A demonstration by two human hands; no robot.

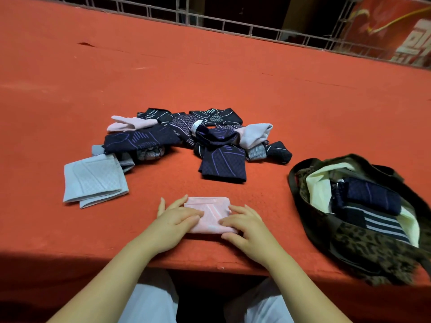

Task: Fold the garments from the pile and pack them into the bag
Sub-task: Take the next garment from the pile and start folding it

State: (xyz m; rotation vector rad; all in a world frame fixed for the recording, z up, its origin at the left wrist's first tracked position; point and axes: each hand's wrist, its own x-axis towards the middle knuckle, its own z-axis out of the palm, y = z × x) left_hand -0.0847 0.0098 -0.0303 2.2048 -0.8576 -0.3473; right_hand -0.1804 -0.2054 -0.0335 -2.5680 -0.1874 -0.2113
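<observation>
1. I see both forearms reach in from the bottom edge, bare, converging over the near edge of the red worktop (210,78).
2. My left hand (173,221) lies flat on the left half of the pink garment (210,215), fingers straight and spread, pressing down, gripping nothing.
3. My right hand (245,226) rests on the right half likewise, fingers relaxed and extended, the thumb at the near edge of the fabric.
4. The pink garment is folded into a small, neat rectangle with paler stripe lines, lying just in from the worktop's front edge.
5. The pile (198,138) sits beyond it, well apart: dark navy pieces with purple and white line patterns, pale pink ones, and a grey-blue folded piece (95,180) at its left.
6. The bag (363,243), leopard-patterned with a dark rim, lies open at the right, with a navy piece (373,195), a striped one and cream fabric inside.
7. A white label in the pile is too small to read.
</observation>
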